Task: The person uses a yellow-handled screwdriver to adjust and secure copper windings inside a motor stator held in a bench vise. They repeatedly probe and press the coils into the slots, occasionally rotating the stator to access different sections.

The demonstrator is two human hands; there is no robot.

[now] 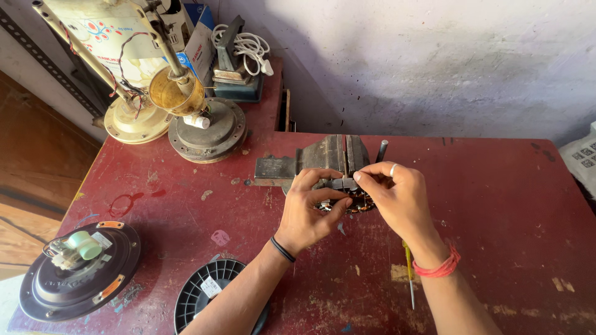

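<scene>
A grey bench vise (pixel 310 160) stands bolted near the middle of a worn red table (pixel 496 205). Below its jaws sits a round motor stator with copper windings (pixel 355 205), mostly hidden by my hands. My left hand (pixel 307 211) curls around the stator's left side, a black band at the wrist. My right hand (pixel 400 195), with a ring and red thread at the wrist, pinches a small grey metal piece (pixel 343 183) at the stator's top, thumb and forefinger closed on it.
A yellow-handled screwdriver (pixel 409 273) lies beside my right forearm. A dark fan motor housing (pixel 77 270) rests front left, a black round fan part (pixel 208 291) at the front edge. Two ceiling-fan motors (pixel 186 118) and a white cable (pixel 248 46) stand at the back.
</scene>
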